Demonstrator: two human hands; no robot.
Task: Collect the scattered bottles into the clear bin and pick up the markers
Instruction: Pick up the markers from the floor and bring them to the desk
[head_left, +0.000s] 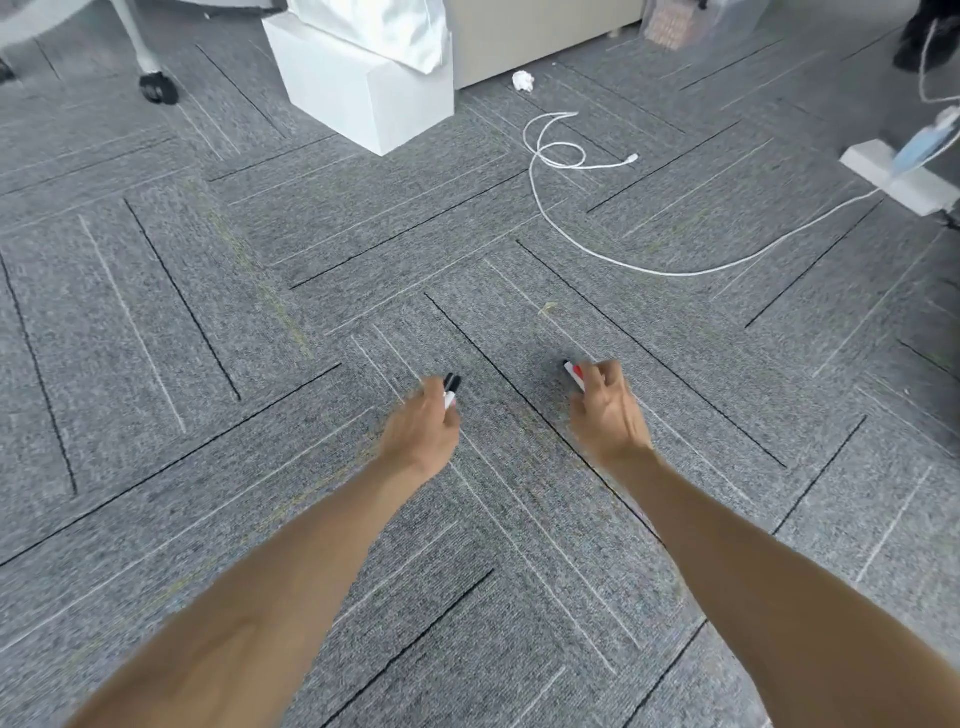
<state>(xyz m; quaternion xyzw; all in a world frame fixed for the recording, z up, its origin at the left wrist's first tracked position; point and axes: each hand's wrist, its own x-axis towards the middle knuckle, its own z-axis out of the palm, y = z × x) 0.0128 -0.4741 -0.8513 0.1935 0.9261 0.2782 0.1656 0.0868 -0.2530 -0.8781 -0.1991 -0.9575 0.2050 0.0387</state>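
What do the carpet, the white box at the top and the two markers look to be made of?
Carpet: matte textile tiles, by speckled pile and seams. White box: probably cardboard, matte, with crisp folded edges. Black-capped marker in the left hand and red marker in the right hand: likely smooth plastic; blur leaves it open.

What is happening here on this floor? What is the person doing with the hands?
A person stretches both bare arms out over the grey patterned carpet. The left hand grips a white marker with a black cap, and the right hand grips a white marker with a red part. A loose white charging cable and a crumpled white paper ball lie farther off. No bottles show in this view.
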